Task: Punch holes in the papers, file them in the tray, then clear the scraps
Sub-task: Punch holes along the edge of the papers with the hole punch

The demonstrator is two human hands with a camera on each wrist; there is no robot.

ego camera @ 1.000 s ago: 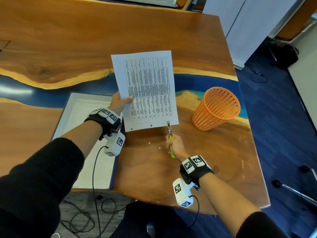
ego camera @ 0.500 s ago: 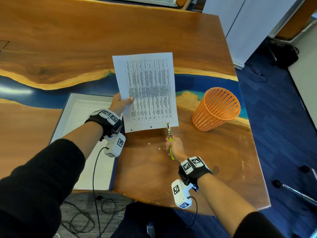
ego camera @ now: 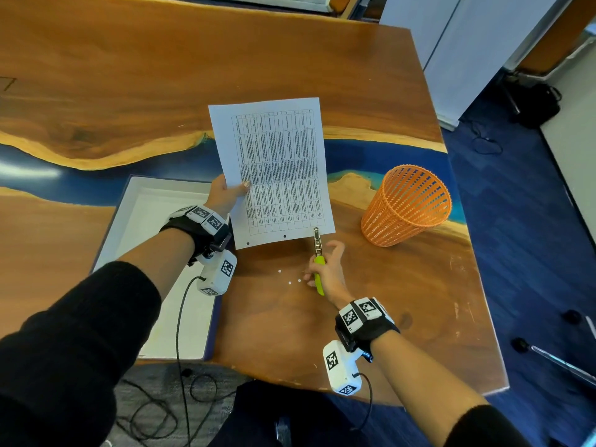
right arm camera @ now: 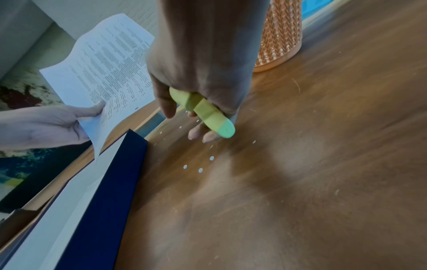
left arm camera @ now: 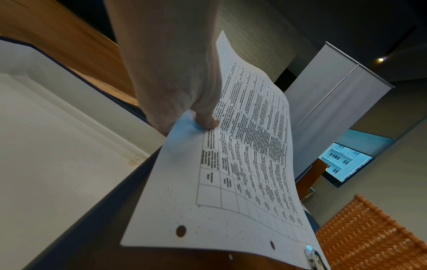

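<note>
Head cam looks down; wrist cams close, low; all share paper (ego camera: 274,169).

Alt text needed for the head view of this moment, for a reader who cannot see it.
Over a wood-and-blue-resin table, the left hand holds a printed sheet while the right hand holds a green-handled hole punch at its near edge, beside two punched holes. Paper dots lie below, a white tray to the left, an orange mesh basket to the right.
</note>
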